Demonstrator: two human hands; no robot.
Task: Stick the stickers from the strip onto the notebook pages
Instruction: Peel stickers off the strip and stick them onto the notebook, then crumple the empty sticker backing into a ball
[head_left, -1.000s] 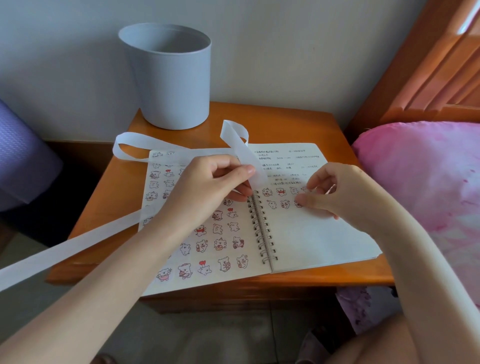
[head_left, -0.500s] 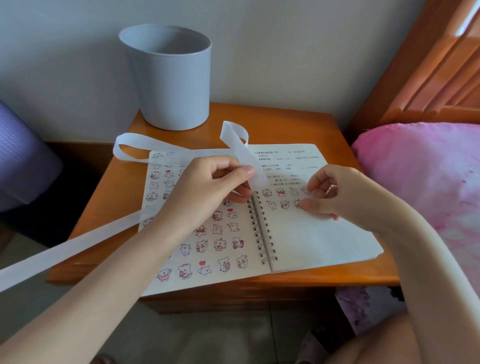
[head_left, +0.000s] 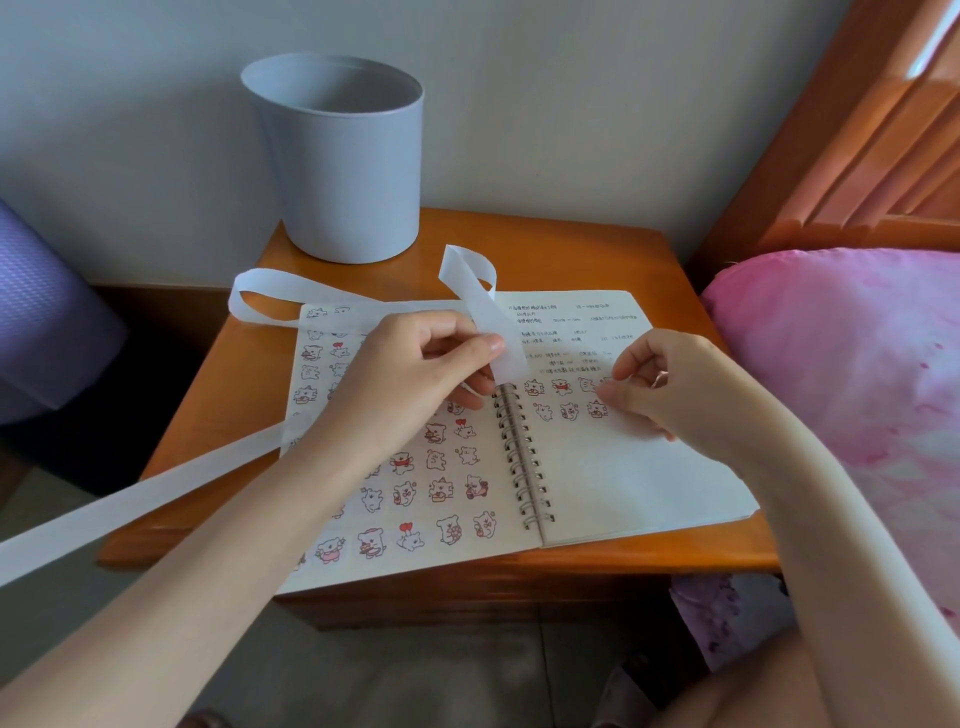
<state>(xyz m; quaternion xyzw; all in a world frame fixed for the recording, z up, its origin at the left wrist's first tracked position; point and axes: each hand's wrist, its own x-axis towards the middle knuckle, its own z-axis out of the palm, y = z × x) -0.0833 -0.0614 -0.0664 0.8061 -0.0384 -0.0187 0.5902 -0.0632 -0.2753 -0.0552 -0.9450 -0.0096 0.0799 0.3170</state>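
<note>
Reaching across to the strip is the move to judge. Your left hand (head_left: 415, 379) pinches the free end of the strip (head_left: 506, 348) between thumb and fingers, just above the far end of the spiral binding (head_left: 522, 457). Your right hand (head_left: 675, 389) lies just right of that same end of the binding, near the strip end but not touching it.

The held end slants away from the binding and a little to its left, up to a raised loop. From there the strip runs left behind the notebook (head_left: 623, 483), loops again, and trails off the surface (head_left: 571, 249) well left of the binding.

Your right hand has its fingers curled, with the index tip down on the page right of the binding, at the end of two short rows of stickers (head_left: 569, 410). I cannot tell whether a sticker sits under that fingertip. That hand is the free one, so I judge the next peel falls to it, with a short reach left.

Left of the binding the page is nearly full; right of it, much bare paper remains below the rows.

A grey pail (head_left: 343, 171) stands beyond the binding against the wall, and a pink bed (head_left: 857, 374) lies well to its right.
</note>
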